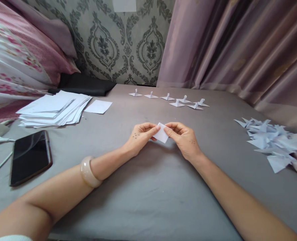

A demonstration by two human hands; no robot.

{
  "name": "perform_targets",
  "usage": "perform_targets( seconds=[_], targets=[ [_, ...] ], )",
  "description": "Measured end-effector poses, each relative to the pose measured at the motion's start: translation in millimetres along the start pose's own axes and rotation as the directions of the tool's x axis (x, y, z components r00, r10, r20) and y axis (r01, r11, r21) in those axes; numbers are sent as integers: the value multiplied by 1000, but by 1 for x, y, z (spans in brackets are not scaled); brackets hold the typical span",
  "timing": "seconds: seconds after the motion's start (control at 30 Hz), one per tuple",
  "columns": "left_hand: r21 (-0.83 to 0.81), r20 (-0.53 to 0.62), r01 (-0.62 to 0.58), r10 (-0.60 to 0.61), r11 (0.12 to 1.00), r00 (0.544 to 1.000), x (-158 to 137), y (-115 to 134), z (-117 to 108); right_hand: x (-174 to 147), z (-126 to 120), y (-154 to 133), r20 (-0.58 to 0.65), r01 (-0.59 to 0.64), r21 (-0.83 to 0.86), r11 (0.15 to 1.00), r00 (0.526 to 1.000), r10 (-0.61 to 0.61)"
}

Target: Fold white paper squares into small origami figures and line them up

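A small folded square of white paper point(161, 134) is held up over the middle of the table, one corner pointing down. My left hand point(143, 135) pinches its left edge between thumb and fingers. On the opposite side, my right hand point(182, 136) grips the paper the same way, thumb on top. The fingertips behind the sheet are partly hidden. Beyond the hands stand several folded paper cranes point(167, 97) with spread wings, set in a loose row.
On the left lie a stack of white paper sheets point(50, 108), a single sheet point(98, 106) and a phone point(31, 157) beside white cables. A pile of folded paper cranes point(271, 137) rests at the right. Curtains point(226, 43) and a patterned wall point(127, 40) border the grey table cover point(138, 201).
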State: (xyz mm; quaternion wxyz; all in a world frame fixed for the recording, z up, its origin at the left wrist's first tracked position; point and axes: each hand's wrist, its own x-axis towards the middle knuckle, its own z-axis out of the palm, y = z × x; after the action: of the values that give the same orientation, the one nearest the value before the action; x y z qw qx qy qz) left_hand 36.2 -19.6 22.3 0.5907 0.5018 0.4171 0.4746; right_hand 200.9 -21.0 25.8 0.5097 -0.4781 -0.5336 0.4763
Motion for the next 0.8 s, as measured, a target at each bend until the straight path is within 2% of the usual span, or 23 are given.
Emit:
perform_targets(
  seconds=[0.1,0.2,0.37,0.5,0.67,0.8],
  targets=[
    [75,-6,-22,23,997,1000,1,-1,-1,0,-1,-1,61,-38,14,999,997,37],
    [152,57,-46,38,987,998,0,0,-1,-2,0,-3,82,-33,-38,999,996,36],
    [109,119,53,-66,993,991,0,1,1,0,0,-1,-16,-56,-55,997,998,55],
    [90,115,99,-109,991,987,3,1,-1,4,-2,2,-99,-75,13,997,992,76],
    [105,53,83,-89,991,995,5,0,-3,5,-5,4,-33,-86,16,996,996,87],
    [97,59,105,-111,990,992,4,3,-3,6,-6,6,-54,-65,-6,998,996,64]
  ],
)
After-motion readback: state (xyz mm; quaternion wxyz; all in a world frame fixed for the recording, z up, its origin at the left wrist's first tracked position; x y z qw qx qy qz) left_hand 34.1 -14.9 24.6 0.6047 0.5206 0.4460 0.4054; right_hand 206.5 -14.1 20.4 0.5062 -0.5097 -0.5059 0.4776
